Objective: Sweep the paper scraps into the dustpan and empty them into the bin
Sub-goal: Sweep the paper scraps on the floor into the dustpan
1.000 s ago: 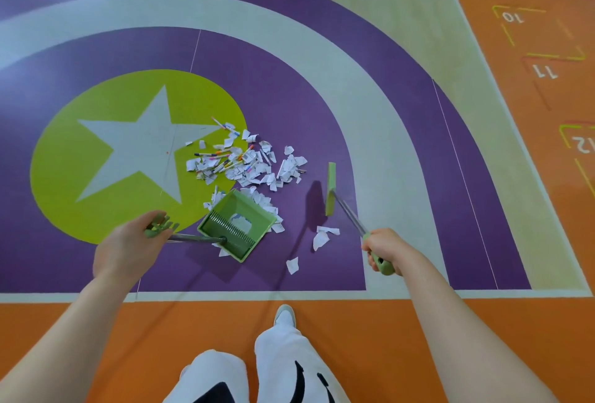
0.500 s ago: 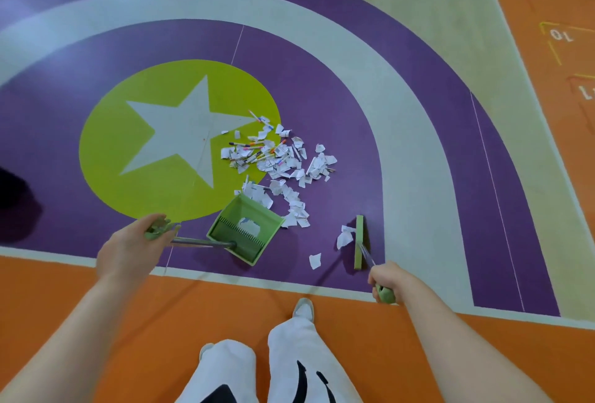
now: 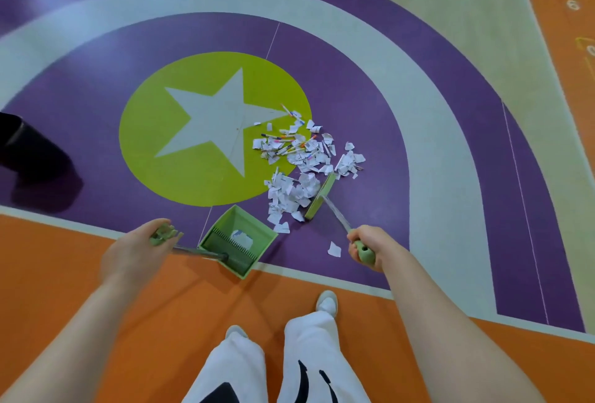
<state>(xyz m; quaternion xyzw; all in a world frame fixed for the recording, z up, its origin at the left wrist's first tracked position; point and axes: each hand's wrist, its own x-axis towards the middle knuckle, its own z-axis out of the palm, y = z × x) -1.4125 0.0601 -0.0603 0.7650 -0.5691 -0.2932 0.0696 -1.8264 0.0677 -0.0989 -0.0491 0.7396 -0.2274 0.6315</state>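
White paper scraps (image 3: 299, 170) lie heaped on the purple floor at the edge of the yellow-green star circle, with several coloured pens (image 3: 283, 141) mixed in. My left hand (image 3: 135, 251) grips the handle end of a green dustpan (image 3: 236, 240), which rests on the floor at the purple-orange border and holds a few scraps. My right hand (image 3: 367, 243) grips the green handle of a broom; its green head (image 3: 318, 193) stands against the right side of the nearer heap. One loose scrap (image 3: 334, 249) lies by my right hand.
A dark object (image 3: 19, 141) sits at the left edge on the purple floor. My white trouser legs and shoes (image 3: 326, 302) stand on the orange floor below. Pale and purple arcs curve around the star circle; numbered orange squares lie far right.
The broom head has moved left and away from me, pushing loose scraps into the nearer heap. The dustpan has slid back toward the orange border. The view has shifted left, showing more of the dark object.
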